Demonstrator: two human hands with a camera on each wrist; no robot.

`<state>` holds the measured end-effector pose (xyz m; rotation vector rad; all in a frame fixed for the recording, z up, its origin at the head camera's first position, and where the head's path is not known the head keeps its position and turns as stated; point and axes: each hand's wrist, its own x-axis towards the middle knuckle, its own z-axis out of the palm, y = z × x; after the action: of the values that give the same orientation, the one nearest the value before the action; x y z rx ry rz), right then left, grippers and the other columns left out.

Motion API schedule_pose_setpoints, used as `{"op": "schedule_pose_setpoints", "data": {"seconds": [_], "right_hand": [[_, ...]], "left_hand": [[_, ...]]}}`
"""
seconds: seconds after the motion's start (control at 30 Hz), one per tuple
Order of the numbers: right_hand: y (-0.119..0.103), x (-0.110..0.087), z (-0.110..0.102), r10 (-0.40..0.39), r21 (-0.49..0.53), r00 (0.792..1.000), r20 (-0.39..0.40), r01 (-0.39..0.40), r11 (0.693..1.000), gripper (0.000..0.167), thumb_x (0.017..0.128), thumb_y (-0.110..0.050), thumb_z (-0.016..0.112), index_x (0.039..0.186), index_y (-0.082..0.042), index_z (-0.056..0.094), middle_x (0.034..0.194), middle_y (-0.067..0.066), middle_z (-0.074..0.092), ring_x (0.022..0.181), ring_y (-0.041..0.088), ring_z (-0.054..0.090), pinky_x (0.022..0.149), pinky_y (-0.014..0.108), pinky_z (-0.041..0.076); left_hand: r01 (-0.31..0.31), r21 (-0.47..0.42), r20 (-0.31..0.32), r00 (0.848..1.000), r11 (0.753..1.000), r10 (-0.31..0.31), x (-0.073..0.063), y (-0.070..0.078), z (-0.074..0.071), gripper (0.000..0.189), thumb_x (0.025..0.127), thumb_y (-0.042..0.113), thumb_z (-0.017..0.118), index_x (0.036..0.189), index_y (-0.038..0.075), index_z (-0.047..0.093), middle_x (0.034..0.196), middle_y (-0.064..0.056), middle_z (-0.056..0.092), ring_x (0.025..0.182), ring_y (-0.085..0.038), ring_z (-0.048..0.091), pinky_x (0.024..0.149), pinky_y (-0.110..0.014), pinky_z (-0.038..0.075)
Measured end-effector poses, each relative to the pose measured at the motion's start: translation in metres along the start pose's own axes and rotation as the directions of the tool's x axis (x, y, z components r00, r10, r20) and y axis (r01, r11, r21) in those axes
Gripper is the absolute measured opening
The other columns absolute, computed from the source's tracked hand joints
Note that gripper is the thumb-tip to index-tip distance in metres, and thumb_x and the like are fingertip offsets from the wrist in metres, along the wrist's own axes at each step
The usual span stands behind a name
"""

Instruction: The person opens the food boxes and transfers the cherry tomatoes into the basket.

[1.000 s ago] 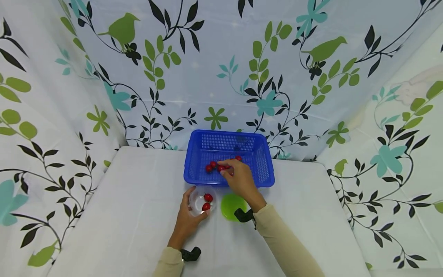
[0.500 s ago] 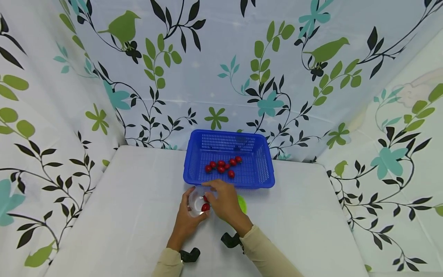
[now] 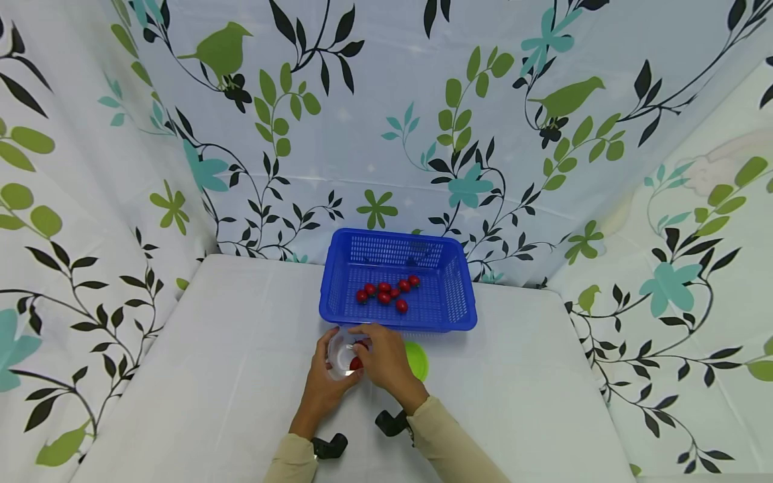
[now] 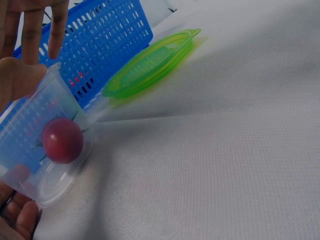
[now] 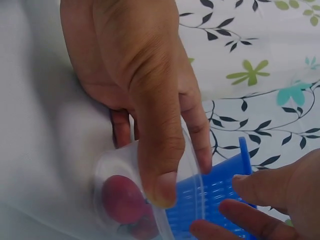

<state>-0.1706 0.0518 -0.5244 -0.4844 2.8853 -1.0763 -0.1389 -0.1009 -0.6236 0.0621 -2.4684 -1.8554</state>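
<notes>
My left hand [image 3: 323,386] grips a clear plastic tub [image 3: 339,352], its thumb pressing the near wall in the right wrist view. A cherry tomato [image 4: 62,141] lies at the bottom in the left wrist view, and in the right wrist view a second tomato [image 5: 142,226] shows beside it. My right hand [image 3: 386,359] is over the tub's mouth, thumb and fingers spread apart at the rim in the right wrist view, with nothing seen between them. Just beyond the tub stands a blue basket [image 3: 449,288] with several tomatoes [image 3: 384,297] on its floor.
A green round lid [image 3: 418,361] lies right of the tub, partly behind my right hand. Patterned curtains [image 3: 386,134] rise behind and beside the white table [image 3: 253,349]. Black wrist mounts [image 3: 329,447] sit on both wrists.
My right hand has left the tomatoes in the basket, moving toward me and left to the tub, where it dips in. The left hand keeps its hold on the tub.
</notes>
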Motion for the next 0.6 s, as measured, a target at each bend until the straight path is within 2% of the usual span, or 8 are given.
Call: {"op": "schedule_pose_setpoints", "data": {"seconds": [0.2,0.3,0.5,0.6], "right_hand": [[0.005,0.002,0.006,0.032,0.075,0.999,0.031,-0.034,0.997,0.032,0.098,-0.006,0.074,0.129,-0.013,0.076,0.13,0.004,0.077,0.111,0.025,0.077,0.094,0.04,0.061],[0.007,0.003,0.01,0.042,0.076,0.998,0.045,-0.045,0.996,0.034,0.097,-0.006,0.075,0.13,-0.012,0.076,0.13,0.006,0.077,0.109,0.026,0.076,0.091,0.038,0.06],[0.008,0.005,0.017,0.056,-0.002,0.997,0.05,-0.056,0.998,0.035,0.096,-0.009,0.078,0.131,-0.015,0.076,0.13,0.003,0.077,0.116,0.026,0.071,0.096,0.04,0.057],[0.006,0.006,0.018,0.06,-0.023,0.997,0.049,-0.059,0.998,0.036,0.096,-0.009,0.078,0.131,-0.014,0.075,0.126,0.005,0.078,0.106,0.024,0.071,0.089,0.039,0.057]], "left_hand": [[-0.007,-0.017,0.004,1.0,1.0,0.008,0.0,0.001,-0.001,0.103,0.082,0.029,0.093,0.164,0.023,0.032,0.171,-0.015,0.036,0.153,-0.038,0.04,0.108,-0.054,0.042],[0.0,-0.003,0.005,1.0,1.0,0.0,0.0,0.001,0.0,0.102,0.082,0.028,0.093,0.164,0.024,0.032,0.171,-0.014,0.036,0.153,-0.038,0.04,0.109,-0.053,0.042],[0.011,-0.009,0.004,1.0,1.0,-0.011,0.001,-0.001,0.0,0.102,0.081,0.02,0.092,0.164,0.025,0.032,0.171,-0.011,0.036,0.154,-0.036,0.039,0.112,-0.056,0.041],[0.002,-0.01,0.006,1.0,1.0,-0.002,0.001,-0.003,0.0,0.102,0.081,0.02,0.092,0.163,0.024,0.032,0.171,-0.012,0.036,0.154,-0.036,0.038,0.112,-0.056,0.041]]}}
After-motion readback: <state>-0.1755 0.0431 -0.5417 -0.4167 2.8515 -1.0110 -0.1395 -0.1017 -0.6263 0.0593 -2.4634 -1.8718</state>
